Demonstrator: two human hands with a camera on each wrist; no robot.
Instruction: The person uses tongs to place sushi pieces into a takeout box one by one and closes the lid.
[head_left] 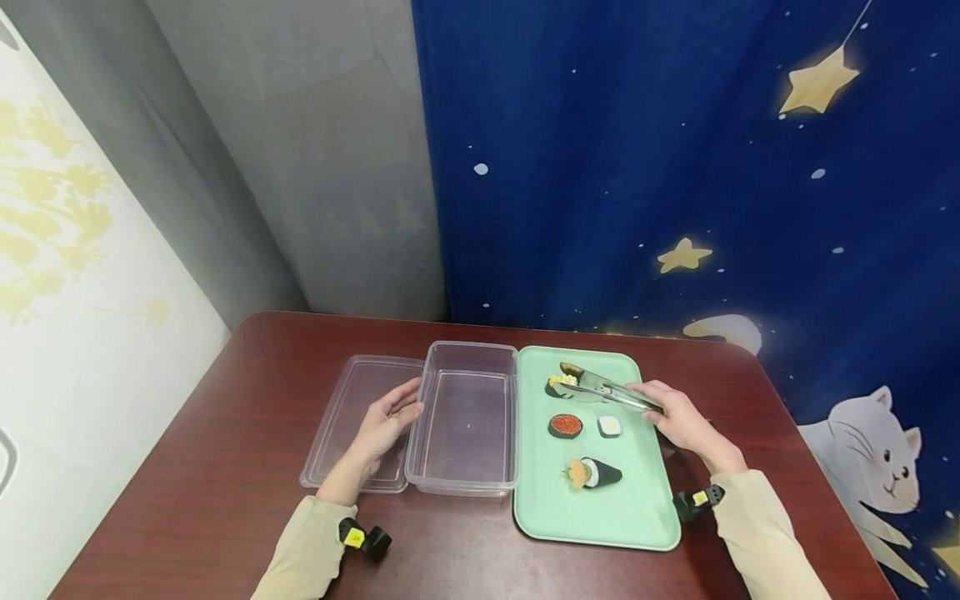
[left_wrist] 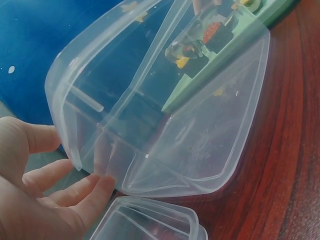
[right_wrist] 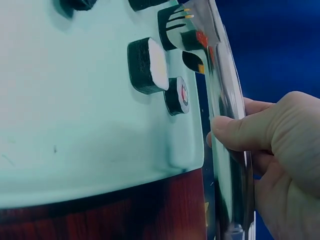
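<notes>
Tongs sit pinched between our right hand's thumb and fingers, tips parted at the corn-topped sushi near the green tray's far left corner; contact we cannot tell. Our left hand, fingers loosely spread, touches the clear box beside the tray's left edge.

No word or number can be read with certainty anywhere. Two small yellow labels sit on the black cameras by the cuffs — one label on the camera at the left sleeve, the other label on the camera at the right sleeve — each with dark marks too small to make out. The clear plastic box bears a faint mark, seen from the left wrist, too blurred to read.
</notes>
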